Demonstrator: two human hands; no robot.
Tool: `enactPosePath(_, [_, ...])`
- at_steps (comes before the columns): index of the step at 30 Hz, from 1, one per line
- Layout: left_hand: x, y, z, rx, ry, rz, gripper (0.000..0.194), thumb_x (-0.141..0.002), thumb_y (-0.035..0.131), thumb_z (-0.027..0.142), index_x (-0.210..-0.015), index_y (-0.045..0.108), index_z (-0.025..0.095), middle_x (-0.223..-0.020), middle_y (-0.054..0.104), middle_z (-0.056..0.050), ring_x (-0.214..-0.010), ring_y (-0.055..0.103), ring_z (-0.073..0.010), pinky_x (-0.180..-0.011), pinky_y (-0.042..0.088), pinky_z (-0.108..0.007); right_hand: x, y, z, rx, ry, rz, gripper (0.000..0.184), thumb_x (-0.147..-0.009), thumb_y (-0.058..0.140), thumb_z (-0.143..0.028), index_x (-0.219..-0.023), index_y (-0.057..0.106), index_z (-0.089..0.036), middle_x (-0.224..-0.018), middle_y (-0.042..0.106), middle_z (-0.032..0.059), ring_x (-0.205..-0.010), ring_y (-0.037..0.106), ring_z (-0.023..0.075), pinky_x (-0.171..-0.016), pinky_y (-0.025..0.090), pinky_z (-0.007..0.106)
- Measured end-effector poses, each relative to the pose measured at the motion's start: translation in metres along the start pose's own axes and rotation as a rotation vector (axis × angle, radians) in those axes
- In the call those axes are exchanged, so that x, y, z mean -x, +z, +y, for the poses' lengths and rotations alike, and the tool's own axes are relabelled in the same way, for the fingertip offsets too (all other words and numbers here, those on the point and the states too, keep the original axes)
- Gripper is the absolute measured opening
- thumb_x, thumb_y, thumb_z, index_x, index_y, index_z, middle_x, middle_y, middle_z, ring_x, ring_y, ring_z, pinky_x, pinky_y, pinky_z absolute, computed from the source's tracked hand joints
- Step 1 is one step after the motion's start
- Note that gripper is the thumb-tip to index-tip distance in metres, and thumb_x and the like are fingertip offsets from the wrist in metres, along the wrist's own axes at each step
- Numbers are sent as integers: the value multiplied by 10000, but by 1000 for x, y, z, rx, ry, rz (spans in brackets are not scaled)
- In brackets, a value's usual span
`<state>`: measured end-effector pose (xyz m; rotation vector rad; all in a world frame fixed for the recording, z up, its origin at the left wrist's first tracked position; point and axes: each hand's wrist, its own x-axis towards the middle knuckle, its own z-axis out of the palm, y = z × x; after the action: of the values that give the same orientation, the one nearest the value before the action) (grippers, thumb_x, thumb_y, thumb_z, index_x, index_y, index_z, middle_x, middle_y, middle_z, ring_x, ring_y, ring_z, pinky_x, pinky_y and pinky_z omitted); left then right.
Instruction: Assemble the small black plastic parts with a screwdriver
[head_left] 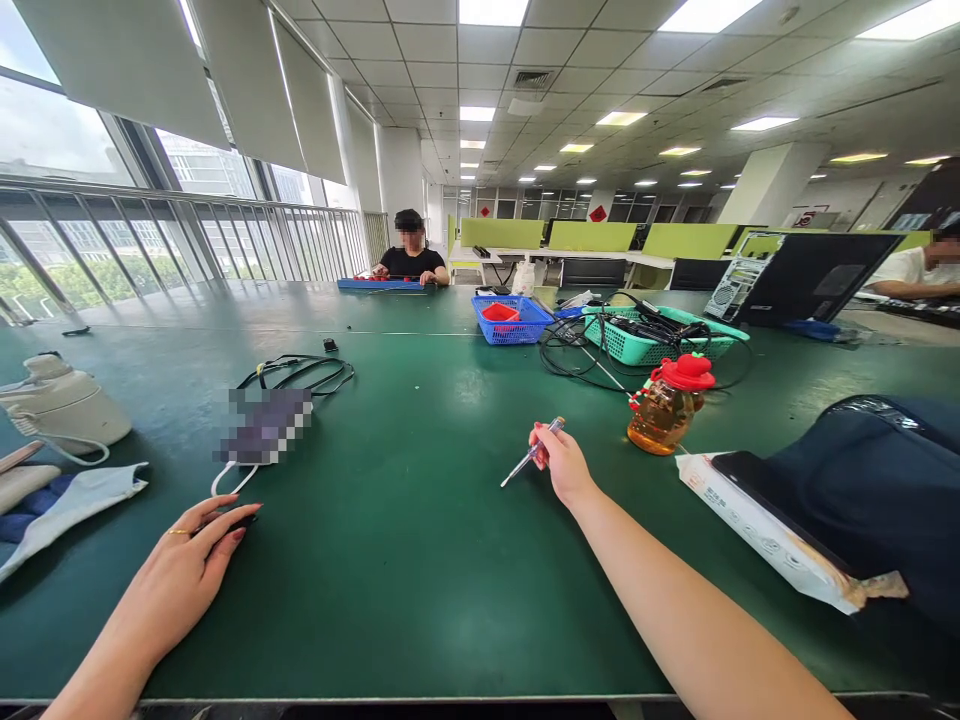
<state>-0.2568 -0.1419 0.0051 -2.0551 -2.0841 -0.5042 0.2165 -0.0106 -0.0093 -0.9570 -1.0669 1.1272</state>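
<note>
In the head view, my right hand (pixel 564 466) is closed around a slim screwdriver (pixel 523 466) with a clear handle. Its metal tip points down and to the left, near the green tabletop. At the lower left, my left hand (pixel 184 570) rests low over the table, fingers curved together over a small black object (pixel 246 521). Most of that object is hidden under the fingers, so its kind cannot be made out. Just beyond it lies a blurred dark phone-like thing (pixel 266 428) with a white loop strap (pixel 232 480).
Black cable (pixel 315 375) lies behind the phone-like thing. A red-lidded jar (pixel 664 415), tissue pack (pixel 765 530), dark cloth bag (pixel 885 480), blue basket (pixel 517 333) and green basket (pixel 637 350) stand right. A beige pouch (pixel 67 405) is left. People sit across and at far right.
</note>
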Motion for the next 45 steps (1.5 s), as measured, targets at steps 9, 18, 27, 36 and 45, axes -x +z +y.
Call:
enactPosePath(9, [1, 0, 0, 66, -10, 33, 520, -898, 311, 490, -1200, 643, 226, -1332, 534, -110, -1250, 517, -304, -1036, 458, -468, 2, 3, -5, 6, 3, 11, 405, -714, 703, -549, -562, 570, -198, -443, 421, -45, -426, 388, 94, -411, 327, 243])
enactPosePath(18, [2, 0, 0, 115, -18, 65, 503, -902, 321, 454, -1261, 577, 213, -1350, 527, -108, -1257, 505, -291, -1039, 447, -451, 1, 1, -3, 9, 3, 12, 401, -717, 703, -554, -571, 576, -203, -456, 429, -42, -428, 392, 97, -408, 329, 248])
enactPosePath(27, [4, -9, 6, 67, -159, 28, 503, -879, 372, 560, -1210, 617, 272, -1353, 561, -60, -942, 652, -239, -814, 543, -379, 3, 2, -5, 13, 0, 7, 417, -721, 700, -562, -563, 574, -198, -450, 423, -42, -428, 389, 93, -414, 333, 244])
enactPosePath(36, [6, -7, 3, 16, -103, 63, 416, -907, 377, 443, -1160, 666, 282, -1312, 623, -37, -955, 674, -224, -813, 547, -354, 2, 2, -4, 12, -9, 12, 414, -721, 696, -562, -563, 572, -200, -443, 421, -44, -418, 388, 95, -410, 335, 251])
enactPosePath(45, [4, -9, 6, 10, -128, 21, 484, -899, 344, 420, -1245, 622, 228, -1282, 655, -72, -1141, 628, -276, -921, 525, -400, 3, 3, -7, 5, 0, 14, 423, -712, 712, -565, -555, 576, -197, -442, 418, -45, -420, 381, 88, -413, 334, 245])
